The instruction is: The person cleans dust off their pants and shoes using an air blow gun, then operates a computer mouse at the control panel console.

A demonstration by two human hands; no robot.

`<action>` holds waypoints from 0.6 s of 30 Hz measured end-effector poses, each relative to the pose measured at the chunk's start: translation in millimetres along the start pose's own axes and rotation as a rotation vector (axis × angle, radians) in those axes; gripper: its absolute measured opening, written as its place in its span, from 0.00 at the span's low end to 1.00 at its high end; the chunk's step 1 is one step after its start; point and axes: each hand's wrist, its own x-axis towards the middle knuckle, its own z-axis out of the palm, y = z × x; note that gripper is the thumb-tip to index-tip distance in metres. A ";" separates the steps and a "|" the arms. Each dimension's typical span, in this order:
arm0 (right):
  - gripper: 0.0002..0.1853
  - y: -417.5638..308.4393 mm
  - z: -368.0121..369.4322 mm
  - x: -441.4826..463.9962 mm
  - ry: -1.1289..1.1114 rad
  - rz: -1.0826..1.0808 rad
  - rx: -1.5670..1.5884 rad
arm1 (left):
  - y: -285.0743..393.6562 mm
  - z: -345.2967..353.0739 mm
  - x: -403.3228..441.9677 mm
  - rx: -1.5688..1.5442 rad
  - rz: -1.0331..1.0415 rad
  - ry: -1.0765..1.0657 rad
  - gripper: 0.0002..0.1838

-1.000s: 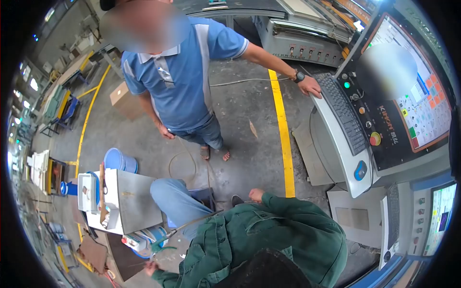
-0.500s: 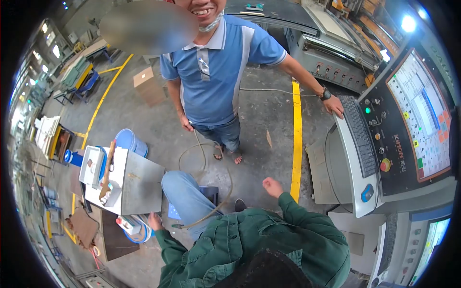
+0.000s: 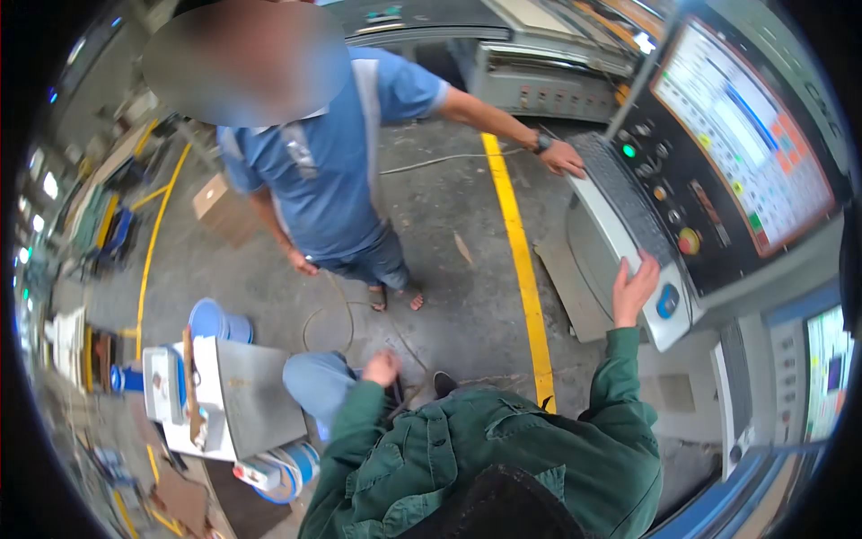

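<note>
My right hand (image 3: 634, 286) rests at the edge of a machine console's white shelf (image 3: 597, 202), fingers apart and holding nothing. Just right of it lies a blue computer mouse (image 3: 667, 302). Beyond my fingertips is a black keyboard (image 3: 628, 193), below a row of knobs and a lit screen (image 3: 741, 126). My left hand (image 3: 383, 368) hovers in front of my body beside my bent knee (image 3: 319, 386); motion blur hides how its fingers are set.
A co-worker in a blue shirt (image 3: 332, 180) stands ahead, one hand (image 3: 563, 159) at the keyboard's far end. On the left are a metal cabinet (image 3: 256, 395), a blue bucket (image 3: 220, 321) and a cardboard box (image 3: 224, 209). A hose loops across the floor by a yellow line (image 3: 521, 269).
My right hand has moved right from above the floor to the console shelf and opened. My left hand has come from beside the cabinet to the front of my body. The view has turned right.
</note>
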 end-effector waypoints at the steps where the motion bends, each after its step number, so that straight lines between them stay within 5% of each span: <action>1: 0.21 11.8 -12.4 -1.1 0.096 0.031 -0.146 | -1.5 24.3 -2.8 0.227 0.069 -0.285 0.21; 3: 0.24 44.7 -25.4 -12.0 0.136 0.127 -0.220 | -1.2 61.6 -7.8 0.112 0.267 -0.817 0.19; 5: 0.28 67.8 -29.6 -23.5 0.179 0.217 -0.281 | -24.7 101.9 -4.2 -0.015 0.291 -0.885 0.17; 9: 0.37 106.4 -21.4 -44.6 0.137 0.415 -0.279 | -10.8 79.1 3.8 -0.016 0.155 -0.852 0.18; 11: 0.37 111.8 -15.7 -47.9 0.109 0.477 -0.239 | -7.0 65.0 6.2 0.220 0.145 -0.478 0.17; 15: 0.37 109.7 -11.7 -42.7 0.099 0.466 -0.322 | -1.3 58.8 8.7 -0.038 0.104 -0.351 0.19; 18: 0.31 108.4 -12.3 -35.7 0.057 0.562 -0.372 | -12.6 72.4 10.1 -0.094 0.132 -0.450 0.21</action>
